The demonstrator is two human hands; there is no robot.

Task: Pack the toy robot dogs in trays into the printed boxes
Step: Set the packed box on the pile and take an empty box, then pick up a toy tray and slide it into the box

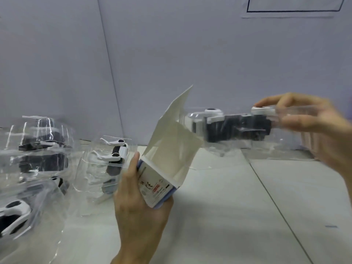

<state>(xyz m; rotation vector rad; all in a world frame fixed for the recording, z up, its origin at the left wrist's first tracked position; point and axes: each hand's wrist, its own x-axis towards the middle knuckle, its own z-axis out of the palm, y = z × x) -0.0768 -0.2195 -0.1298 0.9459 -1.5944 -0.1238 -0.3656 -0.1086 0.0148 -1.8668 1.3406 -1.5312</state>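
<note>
Left hand (pixel 137 206) is gripping printed box (pixel 162 178) at 6 o'clock, fingers curled round its lower end, open flap pointing to 12. Right hand (pixel 314 126) at 3 o'clock is pinching clear tray (pixel 238 149) holding toy robot dog (pixel 238 128), tray end just beside box mouth. Spare trayed dogs (pixel 38 149) are lying at 9 o'clock.

A pale grey panelled wall (pixel 171 44), bearing a dark-outlined rectangular sheet (pixel 293 14), stands behind a white seamed tabletop (pixel 247 206).
</note>
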